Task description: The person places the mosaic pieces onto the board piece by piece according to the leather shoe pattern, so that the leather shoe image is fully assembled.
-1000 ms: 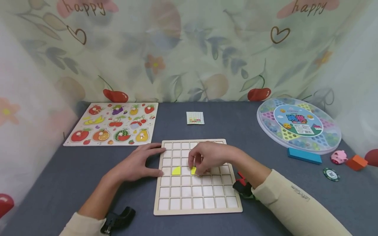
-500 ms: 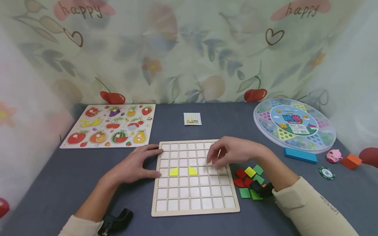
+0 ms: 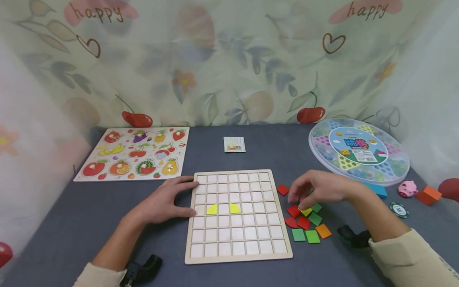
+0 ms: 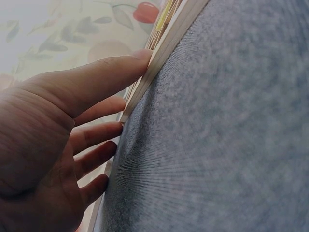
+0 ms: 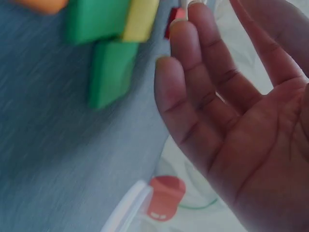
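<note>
Person's got both bare hands over the bench point(image 3: 161, 241), with a wooden grid board point(image 3: 239, 261) lying flat right in front of them. Left hand point(image 3: 166, 203) is at the board's left side, thumb and pointer finger well spread, tips touching the edge, so those fingers are pretty wide. Right hand point(image 3: 320, 187) is off past the board's right side, hanging over a loose bunch of tiles point(image 3: 312, 236). Its fingers are bent, thumb apart from them, and I see nothing pinched in there. Can't tell from here if a fingertip touches the yellow tile point(image 3: 306, 212) under it.

Bunch is a mix of red, green, yellow and orange, and 1 red tile point(image 3: 282, 189) sits away from the others, just beside the board. On the grid there are 2 yellow pieces point(image 3: 212, 209) with rounded corners, same row, 1 square between them.

Further back: a fruit puzzle point(image 3: 131, 154) on the left, a little pattern card point(image 3: 234, 144) in the middle, a round game board point(image 3: 358, 146) on the right. Near that, a blue block point(image 3: 379, 191) half hidden by the right arm, a pink pig point(image 3: 407, 189), an orange block point(image 3: 428, 196) and a chip point(image 3: 399, 210).
</note>
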A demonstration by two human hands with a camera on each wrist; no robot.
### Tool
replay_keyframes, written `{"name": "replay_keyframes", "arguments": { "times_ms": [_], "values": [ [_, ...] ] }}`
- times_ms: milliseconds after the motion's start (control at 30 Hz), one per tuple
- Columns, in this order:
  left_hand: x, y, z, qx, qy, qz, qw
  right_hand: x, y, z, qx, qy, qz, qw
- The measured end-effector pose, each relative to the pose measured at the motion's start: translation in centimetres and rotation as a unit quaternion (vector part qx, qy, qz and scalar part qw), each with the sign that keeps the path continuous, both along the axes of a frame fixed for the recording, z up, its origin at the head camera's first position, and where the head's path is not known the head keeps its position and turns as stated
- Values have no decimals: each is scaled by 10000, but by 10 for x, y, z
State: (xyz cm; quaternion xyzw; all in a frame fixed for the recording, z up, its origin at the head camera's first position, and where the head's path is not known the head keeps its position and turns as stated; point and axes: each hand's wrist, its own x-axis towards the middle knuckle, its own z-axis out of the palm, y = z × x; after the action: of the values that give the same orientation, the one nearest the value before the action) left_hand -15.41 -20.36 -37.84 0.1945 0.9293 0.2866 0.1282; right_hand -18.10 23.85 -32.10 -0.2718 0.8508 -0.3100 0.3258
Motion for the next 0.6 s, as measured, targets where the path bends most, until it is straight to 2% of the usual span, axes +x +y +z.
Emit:
{"name": "replay_keyframes", "arguments": {
  "times_ms": [200, 433, 600],
  "values": [
    [0, 0, 0, 22, 8, 3, 10000, 4, 13, -6, 164, -151, -157, 9996],
    [1, 0, 3, 52, 3, -8, 10000, 5, 9, -14, 498, 268, -213, 9982],
    [2, 1, 3, 73, 15, -7, 10000, 5, 3, -16, 703, 346, -368, 9962]
  ]
}}
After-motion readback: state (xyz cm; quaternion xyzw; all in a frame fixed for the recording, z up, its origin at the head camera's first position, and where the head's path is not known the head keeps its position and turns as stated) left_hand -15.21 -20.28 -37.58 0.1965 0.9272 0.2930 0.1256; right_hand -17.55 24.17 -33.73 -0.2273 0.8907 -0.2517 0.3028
